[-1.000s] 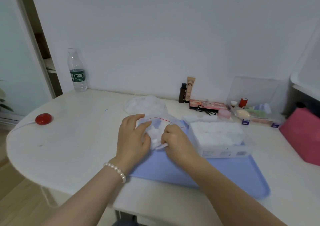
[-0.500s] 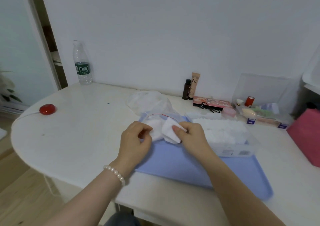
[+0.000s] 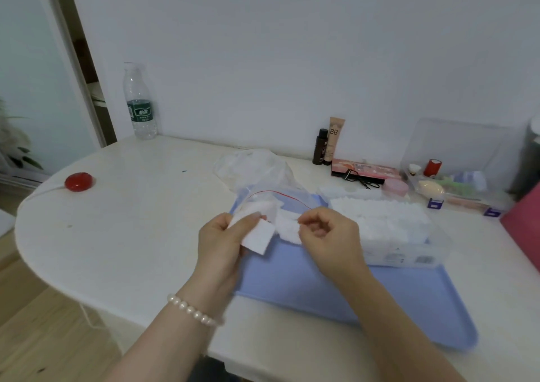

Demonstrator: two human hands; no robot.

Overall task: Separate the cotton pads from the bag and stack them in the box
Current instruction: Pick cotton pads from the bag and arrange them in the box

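1. We see the left hand (image 3: 222,241) holding one square cotton pad (image 3: 257,237) above the near-left corner of the blue tray (image 3: 336,291). The thumb and fingers (image 3: 248,218) are clamped on the pad's upper edge, so the sheet hangs free of the rest, which suits peeling off a single pad.

2. The right hand (image 3: 327,235) hovers just beside it. Its fingers are curled with the tips drawn together at a clump of cotton pads (image 3: 287,229) spilling from the bag; we cannot tell whether they actually pinch that cotton or merely touch it.

3. The bag (image 3: 274,197), clear plastic with a red zip line, lies open on the far-left part of the tray, its mouth towards the hands. We judge that this keeps the supply within reach of both.

4. The box (image 3: 409,247), a clear container, stands on the tray's right side, just beside the right hand, already heaped with white pads. The short path from bag to box explains the layout, and the task looks well along.

5. On the white table (image 3: 131,229), a water bottle (image 3: 139,104), a red round object (image 3: 79,181) and cosmetics (image 3: 330,142) stand well apart from the work.
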